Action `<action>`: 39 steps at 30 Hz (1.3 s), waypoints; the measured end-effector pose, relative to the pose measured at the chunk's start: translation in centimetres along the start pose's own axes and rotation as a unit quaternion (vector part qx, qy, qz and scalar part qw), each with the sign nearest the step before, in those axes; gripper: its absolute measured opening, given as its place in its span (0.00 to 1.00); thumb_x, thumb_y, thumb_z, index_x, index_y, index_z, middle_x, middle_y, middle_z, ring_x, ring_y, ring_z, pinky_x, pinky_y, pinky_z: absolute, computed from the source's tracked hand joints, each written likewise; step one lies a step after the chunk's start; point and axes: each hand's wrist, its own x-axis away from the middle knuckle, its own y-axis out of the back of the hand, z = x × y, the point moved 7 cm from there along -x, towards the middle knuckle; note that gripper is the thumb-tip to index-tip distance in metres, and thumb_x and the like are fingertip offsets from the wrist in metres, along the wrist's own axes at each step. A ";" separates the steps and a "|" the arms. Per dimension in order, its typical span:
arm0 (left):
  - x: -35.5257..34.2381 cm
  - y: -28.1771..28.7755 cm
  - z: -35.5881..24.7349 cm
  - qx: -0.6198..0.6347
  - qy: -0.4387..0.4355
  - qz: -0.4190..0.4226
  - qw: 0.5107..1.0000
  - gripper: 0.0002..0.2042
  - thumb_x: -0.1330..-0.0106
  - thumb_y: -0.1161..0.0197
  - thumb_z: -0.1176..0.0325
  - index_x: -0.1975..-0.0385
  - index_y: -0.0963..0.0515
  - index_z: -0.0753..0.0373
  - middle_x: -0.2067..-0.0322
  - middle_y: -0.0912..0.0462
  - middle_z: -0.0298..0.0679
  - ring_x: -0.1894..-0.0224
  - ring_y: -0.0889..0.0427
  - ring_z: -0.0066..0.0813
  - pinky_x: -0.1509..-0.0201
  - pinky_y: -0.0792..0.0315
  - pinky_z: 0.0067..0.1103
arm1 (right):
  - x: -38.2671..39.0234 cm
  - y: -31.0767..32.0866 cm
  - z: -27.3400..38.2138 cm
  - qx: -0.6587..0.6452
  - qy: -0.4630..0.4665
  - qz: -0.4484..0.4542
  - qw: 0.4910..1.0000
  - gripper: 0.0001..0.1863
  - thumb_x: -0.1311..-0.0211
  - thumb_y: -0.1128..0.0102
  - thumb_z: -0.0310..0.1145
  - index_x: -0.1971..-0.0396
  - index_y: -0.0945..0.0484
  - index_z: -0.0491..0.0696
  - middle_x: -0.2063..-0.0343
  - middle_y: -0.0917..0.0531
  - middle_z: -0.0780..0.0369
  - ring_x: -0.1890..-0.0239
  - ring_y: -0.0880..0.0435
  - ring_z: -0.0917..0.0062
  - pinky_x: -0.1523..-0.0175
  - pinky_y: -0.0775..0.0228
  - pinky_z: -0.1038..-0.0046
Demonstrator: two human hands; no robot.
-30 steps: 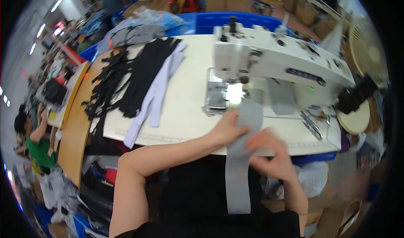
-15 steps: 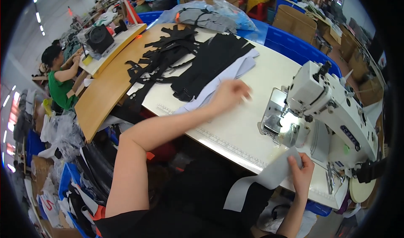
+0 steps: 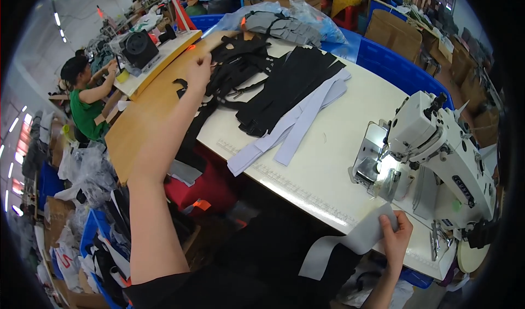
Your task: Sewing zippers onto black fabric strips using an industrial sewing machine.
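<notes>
My right hand (image 3: pixel 397 232) grips a light grey fabric strip (image 3: pixel 366 227) at the table's front edge; its loose end trails over my dark clothing. My left hand (image 3: pixel 199 68) is stretched out to the far left, fingers curled, beside a tangle of black straps (image 3: pixel 240 71); anything between its fingers is hidden. Black strips (image 3: pixel 284 90) lie stacked on the white table (image 3: pixel 333 128), with pale lilac strips (image 3: pixel 295 126) beside them. A white sewing machine (image 3: pixel 426 139) stands at the right, above my right hand, with small metal tools (image 3: pixel 435 238) near it.
A wooden board (image 3: pixel 128 150) adjoins the table's left. Behind are a blue bin (image 3: pixel 394 68), bagged grey pieces (image 3: pixel 284 27) and cardboard boxes (image 3: pixel 391 27). A co-worker in green (image 3: pixel 87 107) sits at another machine (image 3: pixel 136 49) on the left, near heaped plastic bags (image 3: pixel 82 167).
My left hand left the grey strip and moved up and leftward to the black straps. My right hand keeps hold of the strip, now lower right in view. The view swung leftward.
</notes>
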 end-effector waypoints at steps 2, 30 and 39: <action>3.2 -2.0 -5.5 0.158 0.040 0.051 0.985 0.16 0.19 0.47 0.57 0.57 0.21 0.66 0.68 0.15 0.43 0.66 0.17 0.27 0.63 0.22 0.28 | 1.0 0.3 0.3 -0.003 -0.009 -0.006 1.000 0.10 0.32 0.31 0.34 0.66 0.20 0.43 0.74 0.22 0.71 0.68 0.28 0.88 0.62 0.35 0.80; 32.8 -15.1 -22.7 0.575 0.174 0.451 0.660 0.35 0.16 0.67 0.41 0.29 0.35 0.69 0.68 0.32 0.29 0.68 0.39 0.20 0.65 0.38 0.18 | 5.9 -8.8 11.4 -0.291 0.092 0.203 0.930 0.09 0.30 0.32 0.32 0.59 0.20 0.42 0.60 0.20 0.65 0.57 0.23 0.82 0.51 0.30 0.78; 34.3 -15.1 -22.2 0.612 0.163 0.455 0.626 0.32 0.15 0.66 0.44 0.31 0.33 0.69 0.71 0.38 0.28 0.70 0.41 0.18 0.65 0.39 0.19 | 9.8 -9.3 6.5 -0.278 0.022 0.245 0.928 0.12 0.30 0.32 0.34 0.56 0.19 0.42 0.61 0.20 0.66 0.58 0.22 0.84 0.51 0.29 0.78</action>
